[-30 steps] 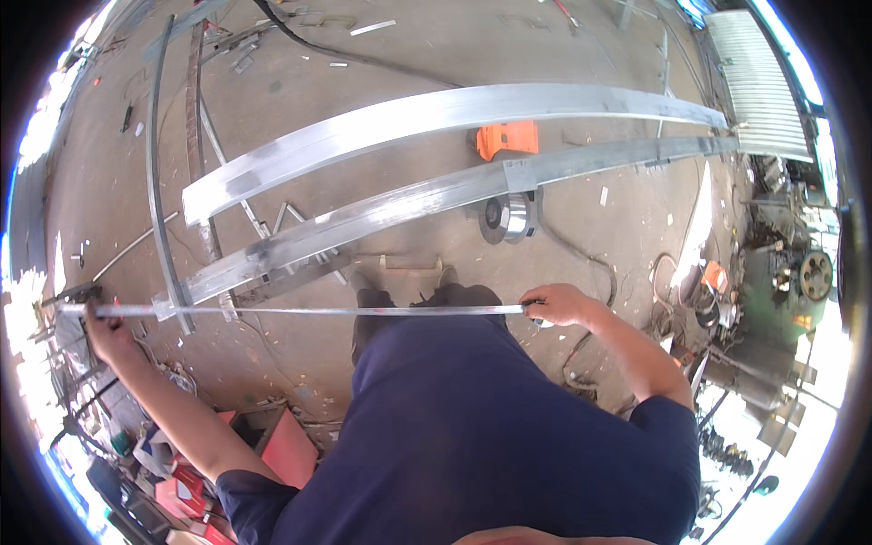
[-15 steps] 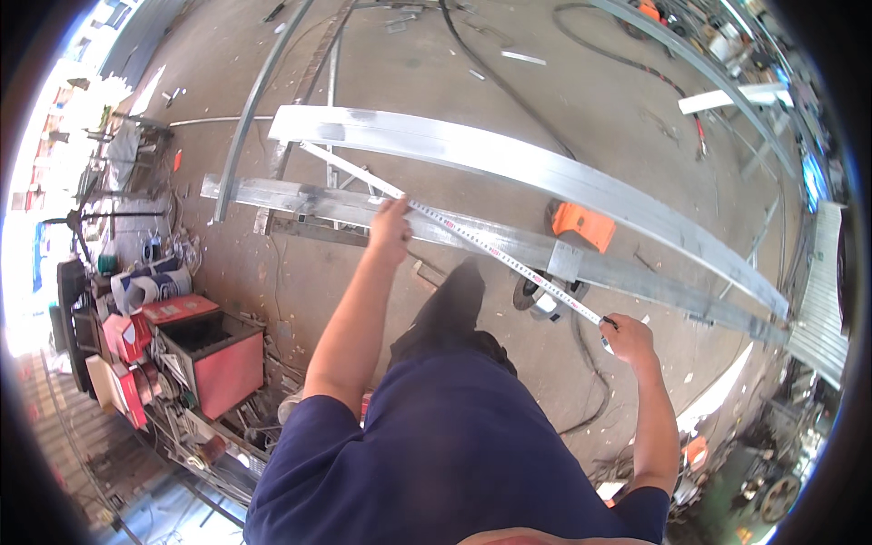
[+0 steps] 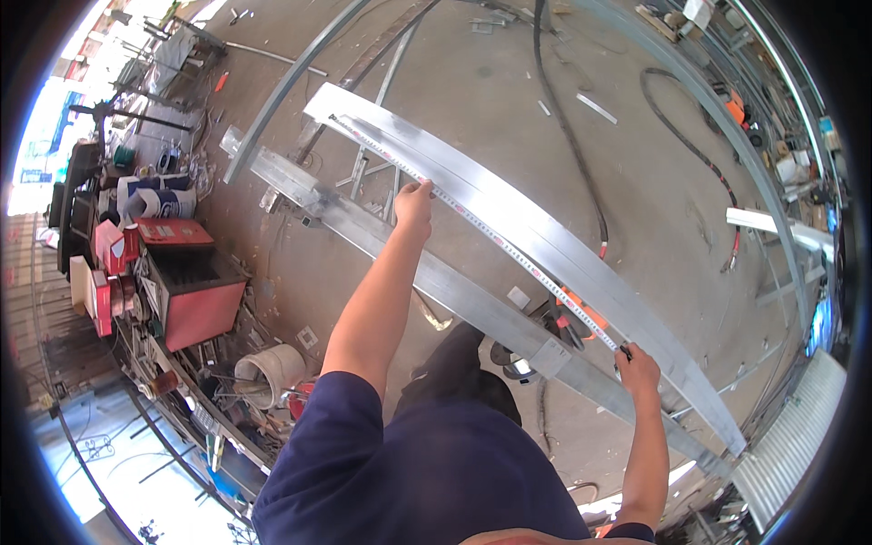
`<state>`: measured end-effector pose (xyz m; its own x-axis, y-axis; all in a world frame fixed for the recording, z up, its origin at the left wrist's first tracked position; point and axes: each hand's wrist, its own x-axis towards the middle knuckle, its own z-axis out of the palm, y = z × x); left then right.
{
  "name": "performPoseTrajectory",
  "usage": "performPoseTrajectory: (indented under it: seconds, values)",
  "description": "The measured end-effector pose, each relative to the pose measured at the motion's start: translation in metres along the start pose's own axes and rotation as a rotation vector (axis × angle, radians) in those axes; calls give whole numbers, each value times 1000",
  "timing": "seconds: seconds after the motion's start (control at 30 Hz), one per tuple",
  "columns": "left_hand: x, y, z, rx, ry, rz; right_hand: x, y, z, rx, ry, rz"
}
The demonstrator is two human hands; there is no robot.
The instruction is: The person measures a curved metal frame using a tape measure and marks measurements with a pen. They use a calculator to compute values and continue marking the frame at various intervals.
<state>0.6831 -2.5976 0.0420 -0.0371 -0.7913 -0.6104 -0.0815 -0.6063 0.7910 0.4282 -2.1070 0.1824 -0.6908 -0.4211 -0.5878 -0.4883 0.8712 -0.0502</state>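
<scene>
A long silvery metal beam (image 3: 536, 227) runs slantwise from upper left to lower right. Along its near edge stretches the white blade of a tape measure (image 3: 495, 239), its far end close to the beam's upper left end. My left hand (image 3: 414, 209) is closed, pinching the blade partway along beside the beam's edge. At the blade's lower right end my right hand (image 3: 640, 371) wraps round the tape measure's dark case, which the fingers mostly hide. A second metal beam (image 3: 391, 238) lies nearer to me, roughly parallel, beneath the level of my hands.
An orange tool (image 3: 581, 309) is partly hidden behind the blade. Left of me are an open red metal box (image 3: 204, 300) and a whitish bucket (image 3: 270, 374). Dark cables (image 3: 572, 136) cross the floor beyond the beam. A corrugated sheet (image 3: 790, 445) sits at lower right.
The tape blade, slanting away from the beam before, now lies along its near edge. Both hands have moved closer to the beam. The whole view has turned.
</scene>
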Motion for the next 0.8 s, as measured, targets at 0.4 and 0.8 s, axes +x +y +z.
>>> performPoseTrajectory:
  seconds: [0.4,0.8]
  values:
    - [21,-9,25,210,292,119,53,-8,7,-53,44,-105]
    - [16,-20,40,176,348,154,83,16,29,-70,96,-159]
